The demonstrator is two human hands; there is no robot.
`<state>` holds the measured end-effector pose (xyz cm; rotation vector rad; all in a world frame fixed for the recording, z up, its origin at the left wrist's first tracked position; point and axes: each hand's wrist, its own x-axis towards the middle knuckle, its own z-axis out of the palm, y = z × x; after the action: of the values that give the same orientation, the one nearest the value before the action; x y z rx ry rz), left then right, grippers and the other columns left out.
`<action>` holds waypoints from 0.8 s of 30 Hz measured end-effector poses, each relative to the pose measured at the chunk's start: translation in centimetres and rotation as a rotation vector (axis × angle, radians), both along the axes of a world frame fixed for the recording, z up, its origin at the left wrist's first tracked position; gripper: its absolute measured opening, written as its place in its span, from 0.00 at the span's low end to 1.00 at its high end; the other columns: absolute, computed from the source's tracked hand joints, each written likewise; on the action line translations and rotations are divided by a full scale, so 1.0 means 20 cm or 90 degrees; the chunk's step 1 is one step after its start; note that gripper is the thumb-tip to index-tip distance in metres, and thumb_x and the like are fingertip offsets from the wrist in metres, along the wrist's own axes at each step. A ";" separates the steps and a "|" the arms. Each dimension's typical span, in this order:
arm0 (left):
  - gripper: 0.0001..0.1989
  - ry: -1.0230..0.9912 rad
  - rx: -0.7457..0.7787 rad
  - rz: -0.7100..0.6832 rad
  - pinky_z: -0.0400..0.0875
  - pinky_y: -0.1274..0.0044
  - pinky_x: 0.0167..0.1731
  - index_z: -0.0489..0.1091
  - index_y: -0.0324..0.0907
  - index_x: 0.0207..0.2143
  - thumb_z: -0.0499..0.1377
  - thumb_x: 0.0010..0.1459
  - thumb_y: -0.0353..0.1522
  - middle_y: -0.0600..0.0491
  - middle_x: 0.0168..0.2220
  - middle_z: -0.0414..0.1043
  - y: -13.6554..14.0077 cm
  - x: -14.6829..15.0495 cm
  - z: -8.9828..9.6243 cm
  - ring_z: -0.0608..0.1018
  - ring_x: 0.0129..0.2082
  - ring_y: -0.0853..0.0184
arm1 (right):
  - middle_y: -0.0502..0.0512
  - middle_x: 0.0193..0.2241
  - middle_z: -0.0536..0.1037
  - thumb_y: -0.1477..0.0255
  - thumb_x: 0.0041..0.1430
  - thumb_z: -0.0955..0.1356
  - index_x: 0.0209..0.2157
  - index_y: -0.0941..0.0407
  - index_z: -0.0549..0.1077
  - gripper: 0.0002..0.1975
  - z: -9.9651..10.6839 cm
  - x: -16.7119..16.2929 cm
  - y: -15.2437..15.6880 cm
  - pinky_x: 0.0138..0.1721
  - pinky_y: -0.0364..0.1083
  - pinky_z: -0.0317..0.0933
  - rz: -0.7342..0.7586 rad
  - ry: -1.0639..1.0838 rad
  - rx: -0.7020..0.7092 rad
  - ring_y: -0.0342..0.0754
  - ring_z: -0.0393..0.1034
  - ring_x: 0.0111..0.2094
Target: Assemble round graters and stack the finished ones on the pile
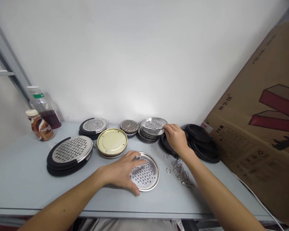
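while the left hand (122,170) is arching with fingers spread over the left part of a grater disc (148,173) on the table (163,202), the right hand (177,138) is pinching the edge of a second disc (154,123), which is slanting at the top of the disc stack (147,138). metal clips (181,171) are lying right of the grater disc.

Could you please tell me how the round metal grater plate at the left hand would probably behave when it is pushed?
The grater plate looks stiff, because its metal has a raised rim. It would likely slide rather than roll, since it lies flat on the smooth-looking table. It is probably light, being thin and perforated.
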<state>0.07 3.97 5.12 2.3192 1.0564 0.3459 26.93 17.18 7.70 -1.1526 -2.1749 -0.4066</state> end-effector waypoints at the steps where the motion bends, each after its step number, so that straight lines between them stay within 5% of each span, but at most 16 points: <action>1: 0.52 -0.009 -0.003 0.003 0.52 0.59 0.63 0.57 0.51 0.64 0.72 0.37 0.48 0.45 0.66 0.49 0.00 0.00 0.01 0.51 0.67 0.47 | 0.60 0.43 0.79 0.77 0.65 0.60 0.42 0.56 0.75 0.13 0.02 0.00 -0.03 0.48 0.51 0.62 0.015 0.025 0.022 0.55 0.68 0.46; 4: 0.51 -0.067 -0.008 0.044 0.54 0.60 0.63 0.54 0.50 0.65 0.71 0.41 0.46 0.45 0.65 0.52 0.00 -0.01 0.03 0.55 0.66 0.49 | 0.59 0.40 0.79 0.73 0.65 0.62 0.40 0.55 0.75 0.10 0.08 0.01 -0.17 0.50 0.52 0.63 0.066 0.167 0.067 0.55 0.69 0.46; 7: 0.39 -0.193 0.001 0.149 0.59 0.60 0.61 0.55 0.48 0.63 0.66 0.52 0.43 0.44 0.62 0.60 0.01 -0.01 0.05 0.64 0.62 0.53 | 0.57 0.38 0.78 0.69 0.62 0.67 0.40 0.53 0.74 0.06 0.12 0.03 -0.37 0.48 0.52 0.65 0.060 0.381 -0.022 0.53 0.72 0.41; 12: 0.26 -0.425 -0.029 0.277 0.70 0.65 0.53 0.56 0.46 0.61 0.57 0.63 0.40 0.45 0.54 0.68 0.02 0.02 0.08 0.74 0.52 0.59 | 0.53 0.34 0.77 0.66 0.54 0.73 0.39 0.54 0.75 0.11 0.04 0.07 -0.56 0.39 0.47 0.69 0.212 0.765 -0.454 0.47 0.73 0.34; 15: 0.24 -0.499 -0.105 0.301 0.74 0.68 0.45 0.58 0.45 0.60 0.54 0.65 0.42 0.47 0.47 0.71 0.01 0.03 0.07 0.77 0.45 0.61 | 0.55 0.34 0.78 0.66 0.52 0.75 0.38 0.57 0.76 0.13 -0.07 0.06 -0.54 0.40 0.48 0.70 0.275 0.866 -0.731 0.47 0.74 0.33; 17: 0.26 -0.509 -0.166 0.310 0.76 0.71 0.38 0.59 0.43 0.59 0.57 0.62 0.42 0.51 0.40 0.71 -0.01 0.02 0.05 0.78 0.36 0.64 | 0.55 0.34 0.79 0.67 0.51 0.75 0.38 0.57 0.76 0.14 -0.13 0.05 -0.52 0.42 0.47 0.69 0.273 0.890 -0.837 0.46 0.75 0.35; 20: 0.33 -0.482 -0.239 0.335 0.73 0.75 0.29 0.58 0.42 0.61 0.64 0.56 0.39 0.55 0.35 0.67 -0.06 0.00 0.01 0.75 0.28 0.70 | 0.54 0.36 0.79 0.68 0.49 0.76 0.47 0.54 0.74 0.22 -0.21 0.04 -0.53 0.43 0.48 0.68 0.249 0.892 -0.875 0.47 0.75 0.37; 24: 0.42 -0.440 -0.318 0.335 0.71 0.75 0.28 0.54 0.41 0.64 0.68 0.50 0.37 0.55 0.34 0.68 -0.12 -0.03 -0.06 0.73 0.27 0.70 | 0.55 0.43 0.76 0.66 0.47 0.77 0.57 0.51 0.67 0.35 -0.28 0.04 -0.59 0.43 0.49 0.67 0.230 0.732 -0.809 0.49 0.72 0.41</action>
<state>-0.58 1.63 4.01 1.2997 1.1873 0.8916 27.79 5.29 2.15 -1.0227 -1.3263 1.6004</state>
